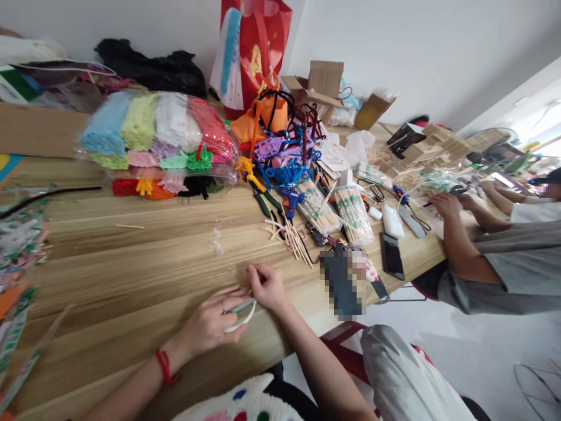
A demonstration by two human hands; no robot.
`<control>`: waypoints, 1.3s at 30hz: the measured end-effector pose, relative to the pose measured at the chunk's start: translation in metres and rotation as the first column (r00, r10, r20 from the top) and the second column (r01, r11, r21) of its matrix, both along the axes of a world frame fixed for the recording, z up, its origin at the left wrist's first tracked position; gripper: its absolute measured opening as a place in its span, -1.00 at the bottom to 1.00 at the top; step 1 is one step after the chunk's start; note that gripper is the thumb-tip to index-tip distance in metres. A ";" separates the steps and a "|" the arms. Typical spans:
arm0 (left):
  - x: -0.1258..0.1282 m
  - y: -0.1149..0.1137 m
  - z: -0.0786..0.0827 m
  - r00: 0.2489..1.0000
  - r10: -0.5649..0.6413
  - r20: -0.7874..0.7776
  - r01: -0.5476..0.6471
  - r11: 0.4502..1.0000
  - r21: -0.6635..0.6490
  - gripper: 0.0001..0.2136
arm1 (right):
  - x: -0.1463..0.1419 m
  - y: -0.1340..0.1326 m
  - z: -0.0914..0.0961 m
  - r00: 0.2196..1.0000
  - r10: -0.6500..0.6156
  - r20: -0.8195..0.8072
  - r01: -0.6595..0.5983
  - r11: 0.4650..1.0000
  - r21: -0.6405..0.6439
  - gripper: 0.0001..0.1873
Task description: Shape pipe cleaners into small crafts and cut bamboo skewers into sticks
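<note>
My left hand (213, 321) rests on the wooden table (131, 263) near its front edge, fingers closed around a white pipe cleaner (243, 316) bent into a loop. A ring and a red wrist cord show on that arm. My right hand (268, 286) sits just right of it, fingers pinched on the upper end of the same pipe cleaner. The two hands touch at the fingertips.
A clear bag of coloured pipe cleaners (153, 134) lies further back. A heap of coloured craft pieces (280, 146), wooden sticks (298, 240), bagged stick bundles (355, 213), pliers and phones (391, 255) lie to the right. A co-worker's arm (460, 240) reaches onto the table's right end.
</note>
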State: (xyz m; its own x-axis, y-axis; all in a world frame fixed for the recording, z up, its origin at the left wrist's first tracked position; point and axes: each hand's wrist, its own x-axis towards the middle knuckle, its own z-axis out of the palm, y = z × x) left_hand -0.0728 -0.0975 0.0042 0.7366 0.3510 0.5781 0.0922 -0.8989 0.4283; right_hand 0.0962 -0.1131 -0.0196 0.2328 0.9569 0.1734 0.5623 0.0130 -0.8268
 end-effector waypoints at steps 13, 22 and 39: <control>0.003 0.009 0.002 0.998 0.015 -0.065 -0.013 1.000 0.020 -0.78 | 0.003 0.008 0.000 0.999 -0.029 0.038 0.028 0.999 0.025 -0.62; 0.005 0.005 -0.002 0.998 0.024 -0.053 -0.023 0.999 0.030 -0.77 | 0.002 0.013 0.001 1.000 0.006 -0.015 -0.006 1.000 0.006 -0.61; 0.036 -0.042 -0.003 0.789 0.615 -0.005 -0.127 0.155 -0.980 -0.66 | 0.016 -0.105 0.041 0.972 -0.226 0.062 0.215 0.966 0.146 -0.83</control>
